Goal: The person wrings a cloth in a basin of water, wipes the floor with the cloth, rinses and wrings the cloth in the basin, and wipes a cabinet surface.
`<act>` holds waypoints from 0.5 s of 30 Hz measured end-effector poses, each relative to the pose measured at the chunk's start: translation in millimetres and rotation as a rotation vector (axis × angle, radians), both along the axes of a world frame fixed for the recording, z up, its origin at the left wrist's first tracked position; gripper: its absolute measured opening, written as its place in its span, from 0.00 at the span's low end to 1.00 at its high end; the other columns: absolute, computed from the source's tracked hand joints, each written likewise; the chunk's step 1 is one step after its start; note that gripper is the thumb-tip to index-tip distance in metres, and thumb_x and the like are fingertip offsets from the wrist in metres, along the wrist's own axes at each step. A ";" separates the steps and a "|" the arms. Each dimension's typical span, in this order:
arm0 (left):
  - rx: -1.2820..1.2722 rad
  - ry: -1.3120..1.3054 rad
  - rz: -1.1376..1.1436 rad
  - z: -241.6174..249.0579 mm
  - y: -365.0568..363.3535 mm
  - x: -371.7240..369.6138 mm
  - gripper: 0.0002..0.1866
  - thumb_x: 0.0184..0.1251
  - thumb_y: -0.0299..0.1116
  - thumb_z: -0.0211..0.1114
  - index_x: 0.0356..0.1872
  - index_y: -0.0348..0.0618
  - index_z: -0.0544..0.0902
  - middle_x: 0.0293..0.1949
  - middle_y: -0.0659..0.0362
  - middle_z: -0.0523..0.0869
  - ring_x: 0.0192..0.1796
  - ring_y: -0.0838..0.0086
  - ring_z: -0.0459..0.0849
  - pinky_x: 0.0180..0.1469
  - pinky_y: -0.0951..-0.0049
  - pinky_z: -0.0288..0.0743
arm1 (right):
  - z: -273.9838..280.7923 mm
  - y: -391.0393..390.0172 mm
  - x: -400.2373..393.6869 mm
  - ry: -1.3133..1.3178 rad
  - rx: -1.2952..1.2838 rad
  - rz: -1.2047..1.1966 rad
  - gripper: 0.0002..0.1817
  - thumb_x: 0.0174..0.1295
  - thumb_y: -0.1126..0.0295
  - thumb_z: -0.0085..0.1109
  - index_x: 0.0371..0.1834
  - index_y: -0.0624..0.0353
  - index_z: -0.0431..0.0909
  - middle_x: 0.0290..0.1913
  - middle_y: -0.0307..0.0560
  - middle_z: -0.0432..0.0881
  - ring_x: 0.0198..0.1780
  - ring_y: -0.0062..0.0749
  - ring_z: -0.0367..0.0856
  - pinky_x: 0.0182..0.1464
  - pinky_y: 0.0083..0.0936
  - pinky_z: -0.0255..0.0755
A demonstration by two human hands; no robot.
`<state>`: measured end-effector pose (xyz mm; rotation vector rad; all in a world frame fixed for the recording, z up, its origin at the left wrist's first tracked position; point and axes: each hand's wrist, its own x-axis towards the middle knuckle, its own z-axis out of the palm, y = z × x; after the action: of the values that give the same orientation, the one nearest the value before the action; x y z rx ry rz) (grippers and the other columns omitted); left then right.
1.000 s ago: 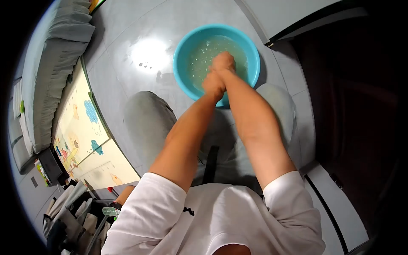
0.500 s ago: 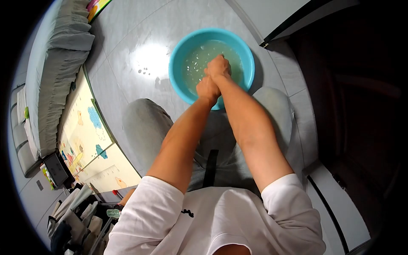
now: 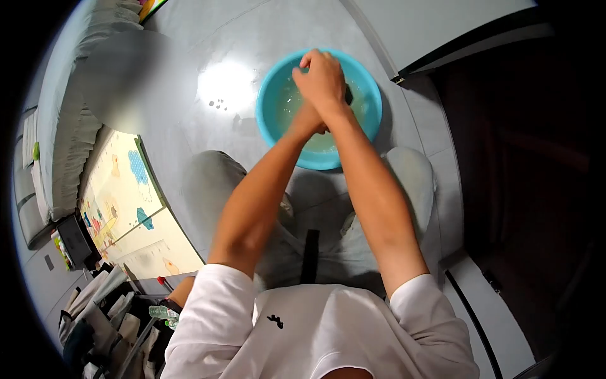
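My right hand [image 3: 323,81] is raised over the turquoise basin [image 3: 264,104], its fingers loosely curled and the thumb apart from them, with nothing seen between. My left hand [image 3: 307,121] passes low beneath my right wrist, over the basin's near half. Its fingers are hidden behind the right hand. A small dark, wet-looking piece [image 3: 348,95] shows just right of my right wrist, about where the left hand's fingers lie; I cannot tell what it is. Cloudy, pale greenish water [image 3: 322,142] with some foam lies in the basin.
The basin stands on grey floor tiles [image 3: 189,76], between my knees and a white panel [image 3: 442,28]. Water drops [image 3: 218,104] dot the floor on its left. A patterned play mat [image 3: 151,246], a ruffled bed cover [image 3: 63,170] and a heap of clothes [image 3: 107,322] are at left.
My right hand has risen away from the left, toward the basin's far rim, and its fist has loosened. The dark piece has come into view. The whole view has shifted slightly.
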<state>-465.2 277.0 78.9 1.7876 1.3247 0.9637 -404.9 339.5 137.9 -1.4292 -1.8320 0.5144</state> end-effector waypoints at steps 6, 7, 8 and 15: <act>-0.232 0.657 -0.169 160.0 -7.0 -19.3 0.12 0.48 0.29 0.70 0.36 0.41 0.86 0.33 0.48 0.89 0.39 0.50 0.89 0.39 0.53 0.81 | 118.6 7.6 9.8 0.515 0.117 0.024 0.15 0.55 0.75 0.63 0.17 0.59 0.65 0.14 0.40 0.65 0.18 0.30 0.66 0.26 0.26 0.65; -0.258 0.732 -0.253 171.0 -12.2 -25.8 0.11 0.47 0.29 0.70 0.34 0.41 0.86 0.33 0.48 0.89 0.39 0.50 0.89 0.39 0.53 0.82 | 106.5 8.9 9.8 0.506 0.254 -0.045 0.16 0.56 0.75 0.63 0.18 0.60 0.63 0.15 0.38 0.63 0.20 0.23 0.63 0.25 0.24 0.62; -0.281 0.807 -0.340 179.5 -14.3 -30.5 0.10 0.45 0.28 0.69 0.32 0.40 0.86 0.33 0.48 0.89 0.39 0.50 0.89 0.40 0.54 0.82 | 92.6 9.1 7.6 0.458 0.463 -0.107 0.20 0.55 0.75 0.64 0.17 0.60 0.59 0.13 0.37 0.59 0.20 0.20 0.61 0.24 0.25 0.61; -0.438 0.787 -0.362 230.9 -14.6 -34.2 0.19 0.48 0.23 0.69 0.45 0.37 0.81 0.37 0.46 0.89 0.42 0.51 0.89 0.41 0.57 0.81 | 13.7 -46.5 53.5 0.396 -0.586 -0.158 0.40 0.64 0.60 0.70 0.76 0.60 0.62 0.73 0.60 0.67 0.61 0.43 0.81 0.62 0.31 0.73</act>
<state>-499.4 262.4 309.8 2.0082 1.4241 -0.2639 -351.4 293.0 151.6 -1.6753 -1.2884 1.2265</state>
